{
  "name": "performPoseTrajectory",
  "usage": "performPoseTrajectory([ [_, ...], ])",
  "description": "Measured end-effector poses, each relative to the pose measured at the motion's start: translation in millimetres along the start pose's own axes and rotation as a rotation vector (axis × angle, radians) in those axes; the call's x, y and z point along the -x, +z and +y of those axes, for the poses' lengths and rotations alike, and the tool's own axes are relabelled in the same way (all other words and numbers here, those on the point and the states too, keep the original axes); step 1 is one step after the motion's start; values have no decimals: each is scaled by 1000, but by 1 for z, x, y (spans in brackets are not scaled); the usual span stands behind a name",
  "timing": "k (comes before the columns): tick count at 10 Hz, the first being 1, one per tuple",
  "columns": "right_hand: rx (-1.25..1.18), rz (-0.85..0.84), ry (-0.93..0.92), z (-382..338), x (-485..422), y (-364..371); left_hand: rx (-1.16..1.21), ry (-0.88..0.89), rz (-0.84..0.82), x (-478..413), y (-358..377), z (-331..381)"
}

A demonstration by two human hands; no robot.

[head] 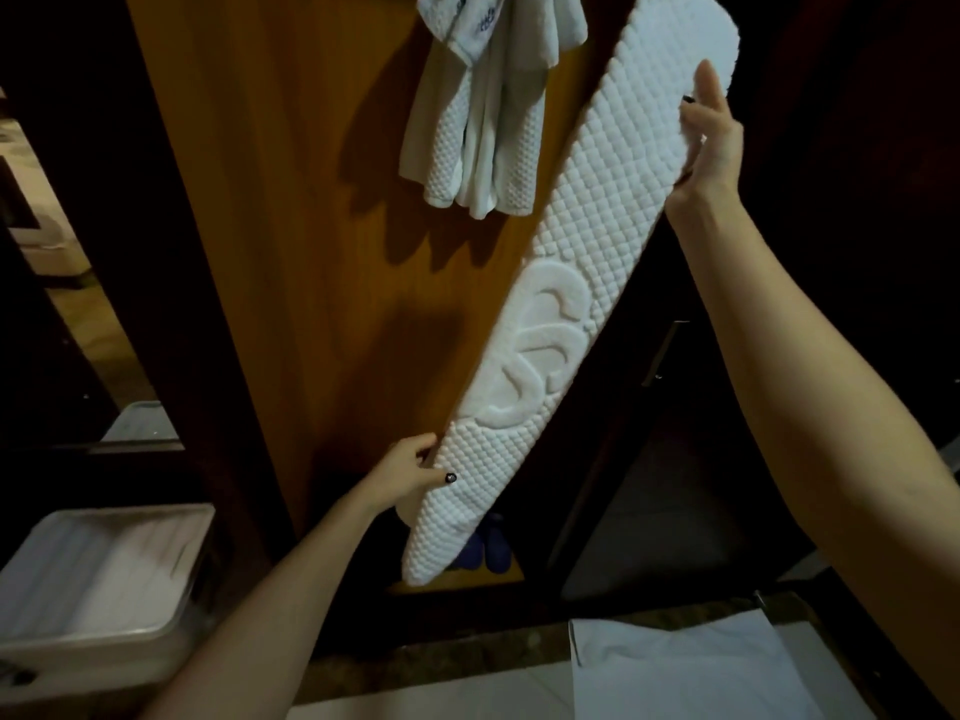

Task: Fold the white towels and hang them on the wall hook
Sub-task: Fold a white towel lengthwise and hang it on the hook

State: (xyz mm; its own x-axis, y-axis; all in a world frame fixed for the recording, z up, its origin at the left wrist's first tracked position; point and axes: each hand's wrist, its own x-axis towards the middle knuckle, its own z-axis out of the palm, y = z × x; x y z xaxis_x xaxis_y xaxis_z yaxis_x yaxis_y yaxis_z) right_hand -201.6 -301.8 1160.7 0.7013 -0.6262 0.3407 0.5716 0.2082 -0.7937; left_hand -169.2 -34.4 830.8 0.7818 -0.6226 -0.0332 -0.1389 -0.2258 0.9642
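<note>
Before wooden panel [291, 226], left hand [410, 470] and right hand [709, 142] grip towel [597, 252] (held slanted).

No text could be read: the raised emblem [540, 350] on the held towel [613, 189] and the blue stitching [485, 15] on the hung towel [467, 148] were left undeciphered.

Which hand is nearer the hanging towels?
Right. The right hand, gripping the folded towel's upper end, is level with the hanging towels; the left hand grips its lower end, far below.
</note>
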Motion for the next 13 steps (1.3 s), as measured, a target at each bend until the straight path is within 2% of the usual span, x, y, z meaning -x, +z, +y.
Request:
performPoseTrajectory([
  [2, 11, 110, 3, 10, -8, -18, -3, -33, 86, 0, -24, -7],
  [4, -182, 221, 58, 16, -11, -40, -18, -55, 192, -3, -97, 23],
  [6, -223, 178, 28, 11, -28, -37, -17, -7, 198, -10, -149, 66],
  [7, -53, 103, 7, 3, -42, -33, -27, 18, 210, -18, -168, 89],
  [8, 215, 22, -35, -4, -55, -25, -42, 76, 246, -25, -186, 119],
  [9, 351, -59, -110, -9, -69, -20, -52, 93, 290, -33, -208, 152],
  [11, 297, -80, -250, -32, -104, 6, -77, 68, 283, -54, -249, 218],
  [13, 228, -94, -358, -59, -148, 42, -51, 274, 426, -89, -279, 288],
])
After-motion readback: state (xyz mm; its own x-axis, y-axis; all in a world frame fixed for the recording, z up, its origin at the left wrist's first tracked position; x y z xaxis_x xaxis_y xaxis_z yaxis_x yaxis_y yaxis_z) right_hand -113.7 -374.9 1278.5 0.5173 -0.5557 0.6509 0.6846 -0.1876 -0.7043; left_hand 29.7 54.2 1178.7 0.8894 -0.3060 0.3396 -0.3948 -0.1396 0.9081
